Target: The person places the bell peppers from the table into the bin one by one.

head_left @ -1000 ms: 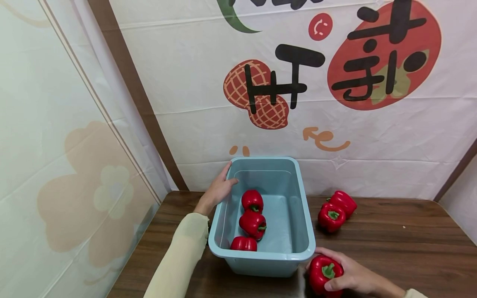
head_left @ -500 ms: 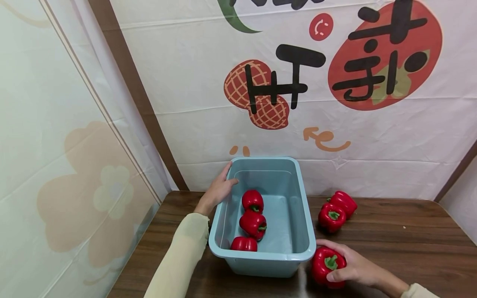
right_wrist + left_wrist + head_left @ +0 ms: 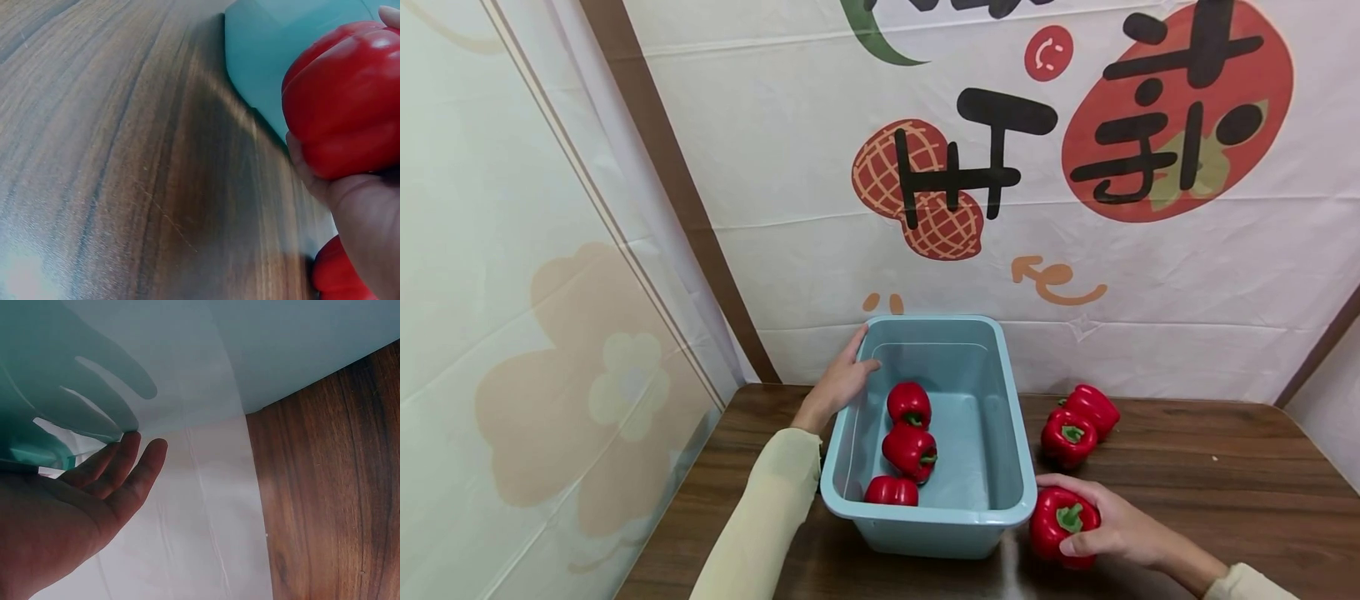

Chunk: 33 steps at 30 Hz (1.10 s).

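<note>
A light blue plastic bin (image 3: 1000, 467) stands on the wooden table (image 3: 1210, 483) with three red bell peppers inside (image 3: 908, 404) (image 3: 910, 450) (image 3: 891, 492). My left hand (image 3: 842, 379) rests on the bin's far left rim, fingers straight along the outer wall (image 3: 125, 469). My right hand (image 3: 1116, 533) grips a fourth red pepper (image 3: 1060, 525) beside the bin's front right corner. In the right wrist view this pepper (image 3: 344, 100) is just off the bin's wall (image 3: 269, 56) and appears to hang above the table.
Two more red peppers (image 3: 1066, 435) (image 3: 1093, 407) lie on the table right of the bin. A printed white cloth (image 3: 1075, 275) hangs right behind the bin, and a pale panel (image 3: 550, 333) closes the left side. Bare wood (image 3: 125, 156) spreads to the right and front.
My right hand has carried its pepper slightly up and away from the table's front edge, along the bin's front right corner. The left hand and the bin have stayed put.
</note>
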Tool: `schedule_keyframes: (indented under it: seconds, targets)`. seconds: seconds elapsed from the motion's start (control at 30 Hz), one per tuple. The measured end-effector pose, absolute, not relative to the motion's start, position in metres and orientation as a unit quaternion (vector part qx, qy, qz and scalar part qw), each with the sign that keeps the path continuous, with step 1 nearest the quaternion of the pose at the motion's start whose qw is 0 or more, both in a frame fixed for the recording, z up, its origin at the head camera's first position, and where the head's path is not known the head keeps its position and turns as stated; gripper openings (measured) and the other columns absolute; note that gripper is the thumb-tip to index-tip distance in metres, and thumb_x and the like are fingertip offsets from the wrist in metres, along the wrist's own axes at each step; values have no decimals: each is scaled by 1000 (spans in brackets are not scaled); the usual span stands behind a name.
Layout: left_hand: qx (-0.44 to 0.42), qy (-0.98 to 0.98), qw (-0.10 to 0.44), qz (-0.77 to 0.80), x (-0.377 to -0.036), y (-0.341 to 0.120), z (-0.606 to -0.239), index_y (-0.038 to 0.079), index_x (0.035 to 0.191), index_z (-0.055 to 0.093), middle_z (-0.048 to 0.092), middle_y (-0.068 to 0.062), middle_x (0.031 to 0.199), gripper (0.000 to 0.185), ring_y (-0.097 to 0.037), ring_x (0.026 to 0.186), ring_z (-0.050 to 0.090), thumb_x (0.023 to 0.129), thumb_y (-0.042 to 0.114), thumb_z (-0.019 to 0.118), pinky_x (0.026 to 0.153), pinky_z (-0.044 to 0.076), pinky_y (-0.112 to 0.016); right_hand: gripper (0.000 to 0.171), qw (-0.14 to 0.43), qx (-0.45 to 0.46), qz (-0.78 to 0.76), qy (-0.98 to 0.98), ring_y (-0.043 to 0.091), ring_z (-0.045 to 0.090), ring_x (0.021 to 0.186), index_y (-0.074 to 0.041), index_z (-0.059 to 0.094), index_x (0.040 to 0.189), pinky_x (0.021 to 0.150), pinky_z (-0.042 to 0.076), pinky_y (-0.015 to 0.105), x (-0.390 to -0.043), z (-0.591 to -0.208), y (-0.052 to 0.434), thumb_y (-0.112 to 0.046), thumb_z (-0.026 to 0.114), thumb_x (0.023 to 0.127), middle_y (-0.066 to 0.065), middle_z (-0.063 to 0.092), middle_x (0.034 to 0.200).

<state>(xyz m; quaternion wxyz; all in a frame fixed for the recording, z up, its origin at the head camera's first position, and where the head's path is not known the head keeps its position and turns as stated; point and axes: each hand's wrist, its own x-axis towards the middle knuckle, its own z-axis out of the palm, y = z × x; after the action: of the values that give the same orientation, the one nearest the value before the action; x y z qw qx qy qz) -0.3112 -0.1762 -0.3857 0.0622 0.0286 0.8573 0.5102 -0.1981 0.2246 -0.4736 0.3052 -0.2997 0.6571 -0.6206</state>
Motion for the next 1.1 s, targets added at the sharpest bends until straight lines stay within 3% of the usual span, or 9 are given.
schedule_keyframes:
  seconds: [0.6,0.9,1.1]
  targets:
    - [26,858,65,508,-310,-176,-385,37,159,13,24,-6,163,69,-41,137,39,100,32,48,101,38,-69,64,255,-339,-599,679,20,59,116,-7,41,144,84,58,46,-205,-460,228,-8,64,84,2,59,131]
    - [25,858,64,509,-311,-177,-384,38,159,14,24,-5,163,68,-40,137,39,100,32,48,101,39,-68,64,195,-362,-580,703,20,61,112,-2,43,142,80,59,42,-213,-449,229,-9,67,83,7,59,128]
    - [25,862,61,502,-311,-177,-385,37,159,14,24,-6,163,68,-39,136,40,100,33,48,101,40,-67,65,156,-358,-562,729,14,58,114,-4,44,141,78,60,40,-215,-440,234,-11,70,82,2,58,129]
